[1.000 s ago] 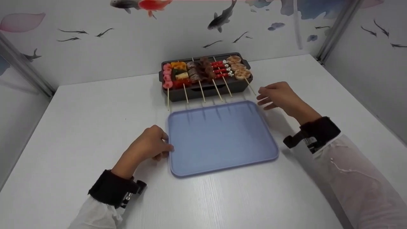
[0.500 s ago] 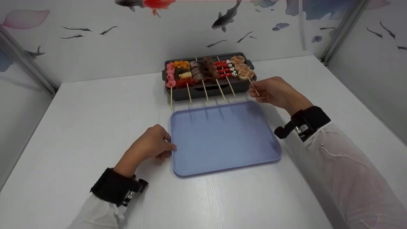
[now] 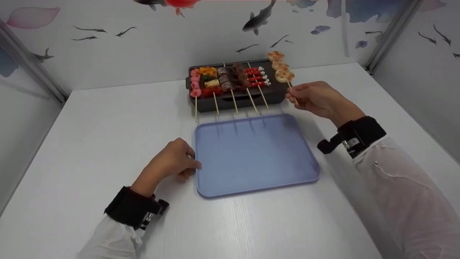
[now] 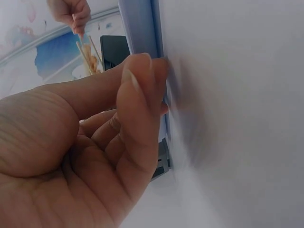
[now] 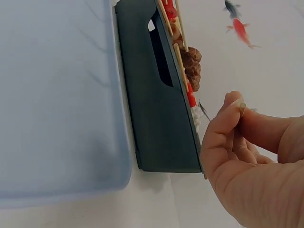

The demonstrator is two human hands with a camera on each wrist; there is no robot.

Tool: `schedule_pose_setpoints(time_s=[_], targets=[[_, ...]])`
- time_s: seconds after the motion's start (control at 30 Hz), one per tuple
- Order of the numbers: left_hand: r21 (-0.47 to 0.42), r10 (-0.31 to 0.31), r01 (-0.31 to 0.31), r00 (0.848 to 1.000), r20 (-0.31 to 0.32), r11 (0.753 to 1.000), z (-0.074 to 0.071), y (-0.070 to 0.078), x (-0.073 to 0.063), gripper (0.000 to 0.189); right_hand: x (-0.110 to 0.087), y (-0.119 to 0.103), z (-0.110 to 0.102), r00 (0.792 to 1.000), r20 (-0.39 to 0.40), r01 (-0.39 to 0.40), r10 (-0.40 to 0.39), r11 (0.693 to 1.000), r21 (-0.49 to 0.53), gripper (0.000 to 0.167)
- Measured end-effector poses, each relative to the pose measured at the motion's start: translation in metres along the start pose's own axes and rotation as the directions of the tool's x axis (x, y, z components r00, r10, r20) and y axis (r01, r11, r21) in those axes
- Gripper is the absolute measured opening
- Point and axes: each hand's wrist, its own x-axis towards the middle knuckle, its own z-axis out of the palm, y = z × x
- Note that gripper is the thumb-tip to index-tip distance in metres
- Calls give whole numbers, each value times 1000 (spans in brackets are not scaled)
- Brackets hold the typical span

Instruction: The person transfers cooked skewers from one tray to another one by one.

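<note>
My right hand (image 3: 320, 99) pinches the stick of a lotus-root skewer (image 3: 284, 75), raised tilted over the right end of the black grill box (image 3: 226, 104). In the right wrist view, thumb and forefinger meet on the stick's end (image 5: 242, 108). With thumb over the rim, my left hand (image 3: 172, 160) grips the left edge of a pale blue tray (image 3: 255, 154); the left wrist view shows its fingertips at the tray's edge (image 4: 137, 26). Several skewers lie across the grill, including a pink one (image 3: 195, 83), a mixed-vegetable one (image 3: 212, 83) and a red one with white ends (image 3: 257, 77).
The tray lies on a white table (image 3: 107, 144), just in front of the grill box. Skewer sticks jut forward from the grill towards the tray's far edge. A wall (image 3: 201, 43) painted with fish rises behind the grill.
My right hand has reached the stick of the lotus-root skewer, taken hold of it and lifted it off the grill. My left hand stays at the tray's edge.
</note>
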Motion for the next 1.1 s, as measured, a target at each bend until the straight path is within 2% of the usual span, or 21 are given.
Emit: schedule_pose_setpoints(time_s=[0.13, 0.33, 0.47, 0.57, 0.67, 0.77, 0.97, 1.1], targets=[[-11, 3, -3, 1000, 0, 1000, 0, 0, 0, 19, -15, -3, 1, 1000, 21, 19, -18, 999, -37, 33], [-12, -5, 5, 1000, 1, 1000, -1, 2, 3, 18, -42, 3, -4, 999, 27, 41, -38, 995, -91, 19], [-4, 3, -3, 1000, -4, 1000, -1, 1, 3, 19, -60, 12, -10, 997, 59, 64, -55, 986, -152, 22], [-4, -1, 1, 1000, -2, 1000, -1, 0, 3, 18, -74, 22, -14, 995, 78, 75, -60, 973, -220, 29], [-2, -5, 5, 1000, 0, 1000, 0, 0, 3, 18, -89, 34, -19, 995, 80, 82, -62, 955, -284, 28], [5, -7, 7, 1000, 1, 1000, 0, 0, 3, 19, -103, 45, -24, 996, 76, 76, -55, 946, -315, 27], [9, -26, 26, 1000, 1, 1000, 0, 0, 2, 16, -128, 66, -25, 997, 79, 28, 1, 930, -368, 36], [6, -40, 40, 999, 4, 999, -1, 1, 2, 15, -140, 78, -24, 993, 112, 13, 28, 934, -356, 37]])
